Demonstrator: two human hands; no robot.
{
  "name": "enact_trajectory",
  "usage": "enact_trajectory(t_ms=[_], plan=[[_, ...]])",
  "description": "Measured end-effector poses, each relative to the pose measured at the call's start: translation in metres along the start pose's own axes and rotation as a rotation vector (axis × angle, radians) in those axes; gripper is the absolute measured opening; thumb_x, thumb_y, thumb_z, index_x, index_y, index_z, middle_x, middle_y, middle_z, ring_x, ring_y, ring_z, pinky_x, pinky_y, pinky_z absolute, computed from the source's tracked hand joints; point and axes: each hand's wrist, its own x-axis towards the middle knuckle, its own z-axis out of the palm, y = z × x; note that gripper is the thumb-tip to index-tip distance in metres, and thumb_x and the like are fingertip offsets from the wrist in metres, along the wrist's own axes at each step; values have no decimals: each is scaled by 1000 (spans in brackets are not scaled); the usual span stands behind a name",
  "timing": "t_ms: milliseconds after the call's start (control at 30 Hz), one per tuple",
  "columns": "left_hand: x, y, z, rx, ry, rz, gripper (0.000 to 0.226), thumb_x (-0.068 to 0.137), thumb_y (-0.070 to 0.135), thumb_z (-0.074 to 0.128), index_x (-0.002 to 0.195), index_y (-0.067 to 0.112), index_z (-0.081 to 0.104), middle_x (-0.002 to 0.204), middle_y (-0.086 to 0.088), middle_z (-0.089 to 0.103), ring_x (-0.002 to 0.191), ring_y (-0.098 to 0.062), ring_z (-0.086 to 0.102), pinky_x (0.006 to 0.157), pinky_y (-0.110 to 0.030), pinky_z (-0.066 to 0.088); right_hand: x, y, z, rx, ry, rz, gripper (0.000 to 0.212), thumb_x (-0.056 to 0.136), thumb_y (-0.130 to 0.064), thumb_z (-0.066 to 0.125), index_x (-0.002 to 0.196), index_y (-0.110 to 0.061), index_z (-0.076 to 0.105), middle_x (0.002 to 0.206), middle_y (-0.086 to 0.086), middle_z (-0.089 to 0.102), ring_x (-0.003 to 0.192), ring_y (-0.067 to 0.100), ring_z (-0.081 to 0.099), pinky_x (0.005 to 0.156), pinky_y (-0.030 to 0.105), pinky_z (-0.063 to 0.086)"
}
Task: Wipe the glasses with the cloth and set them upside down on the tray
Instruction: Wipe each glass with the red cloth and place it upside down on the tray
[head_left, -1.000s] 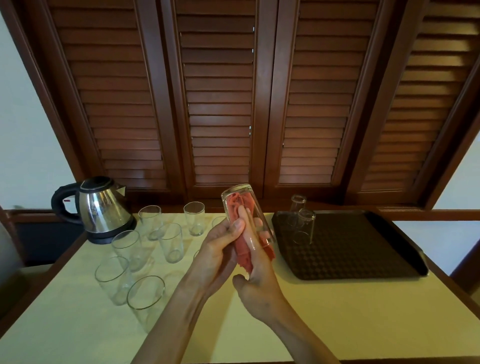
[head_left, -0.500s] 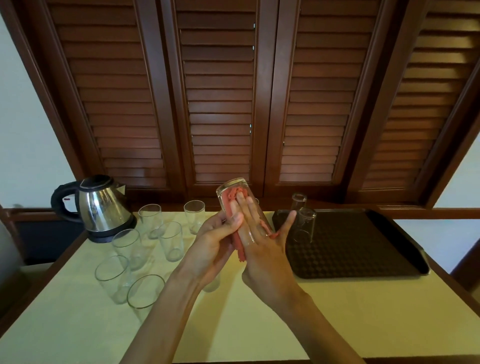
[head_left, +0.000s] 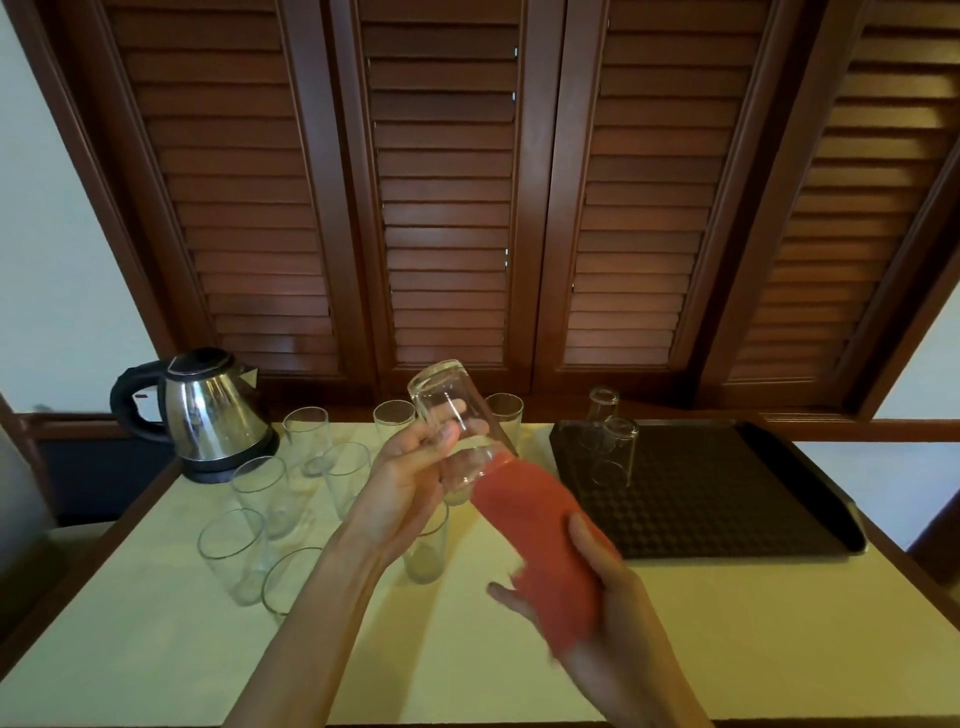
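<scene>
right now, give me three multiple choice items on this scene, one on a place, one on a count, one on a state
1. Where does the steel electric kettle stand?
A. at the table's far left
B. on the dark plastic tray
C. in the person's lap

2. How many clear glasses stand upside down on the dark plastic tray?
A. none
B. two
C. five

3. What does the right hand hold?
A. a spoon
B. nothing
C. the red cloth

Answers:
1 A, the kettle sits on the table left of the upright glasses.
2 B, two upturned glasses stand near the tray's far left corner.
3 C, its fingers curl round the red cloth, whose end meets the mouth of the raised clear glass that the left hand grips.
</scene>
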Motion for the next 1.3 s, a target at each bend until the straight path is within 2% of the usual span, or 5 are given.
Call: enact_trajectory(t_ms=[267, 467, 900, 1033, 1300], plan=[[-5, -4, 32, 46, -19, -69, 54, 99, 47, 49, 143, 19, 60, 134, -11, 69, 117, -24, 69, 104, -45, 51, 14, -9, 25, -863, -205, -885, 45, 98, -25, 59, 142, -25, 54, 160, -14, 38, 151, 12, 30, 120, 40, 34], [-15, -19, 50, 148, -21, 33, 51, 107, 60, 31, 146, 41, 57, 146, 1, 64, 139, -20, 58, 112, -50, 48, 51, -17, 51, -1299, -171, -851, 69, 101, -52, 38, 158, -38, 2, 165, -23, -17, 154, 3, -14, 127, 49, 12], [-9, 4, 30, 356, 28, 95, 82, 81, 91, 47, 141, 37, 60, 116, 3, 75, 101, -18, 74, 83, -47, 60, 42, -1, 32, -1006, -398, -731, 66, 102, -45, 41, 161, -33, 14, 168, -17, 13, 154, 9, 21, 118, 26, 35], [-8, 4, 11, 566, -163, 84, 70, 64, 28, 91, 128, 34, 65, 99, 5, 69, 80, -16, 67, 61, -26, 51, 49, -34, 31, -837, -328, -531, 38, 107, -38, 36, 143, -34, 49, 128, -17, 68, 118, 6, 64, 102, 42, 53], [-1, -4, 1, 829, 33, 187, 69, 65, 3, 93, 119, 33, 62, 95, 20, 67, 78, -12, 59, 66, -23, 52, 58, -41, 22, -997, -382, -738, 42, 104, -21, 44, 144, -31, 53, 150, -11, 53, 147, 12, 39, 122, 51, 28]])
